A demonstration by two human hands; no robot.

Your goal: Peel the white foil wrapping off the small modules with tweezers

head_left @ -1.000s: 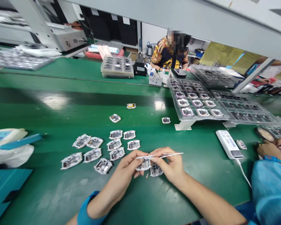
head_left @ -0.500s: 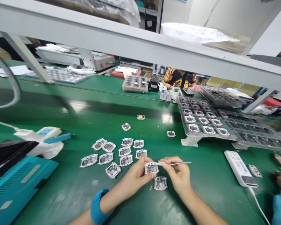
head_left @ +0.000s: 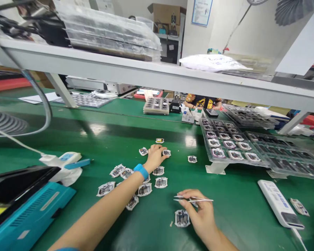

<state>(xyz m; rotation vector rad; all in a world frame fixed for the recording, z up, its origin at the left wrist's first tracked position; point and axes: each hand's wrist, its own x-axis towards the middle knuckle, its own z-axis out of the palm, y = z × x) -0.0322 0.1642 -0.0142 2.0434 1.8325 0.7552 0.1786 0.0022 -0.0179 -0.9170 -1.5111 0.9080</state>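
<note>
My left hand (head_left: 155, 157), a blue band on its wrist, reaches forward over the green bench. Its thumb and fingers pinch a small white watch frame (head_left: 166, 152) with electronics inside. My right hand (head_left: 201, 211) grips a pair of tweezers (head_left: 199, 200), whose tips point left and stand slightly apart. Just below them, a similar watch frame (head_left: 182, 218) lies on the bench. Part of another piece (head_left: 193, 203) shows behind my right fingers. Several more frames (head_left: 144, 189) lie under and around my left forearm, some partly hidden by it.
On the right, a raised clear tray (head_left: 229, 144) holds rows of watch frames. A white corded device (head_left: 279, 204) lies nearer me. A teal machine (head_left: 42, 216) occupies the left front. The shelf beam (head_left: 157, 75) crosses above the bench. A person (head_left: 202, 101) sits opposite.
My left hand has moved from beside my right hand to further up the bench, with a watch frame in its fingers. The tweezers are off the frame. The camera view has tilted up.
</note>
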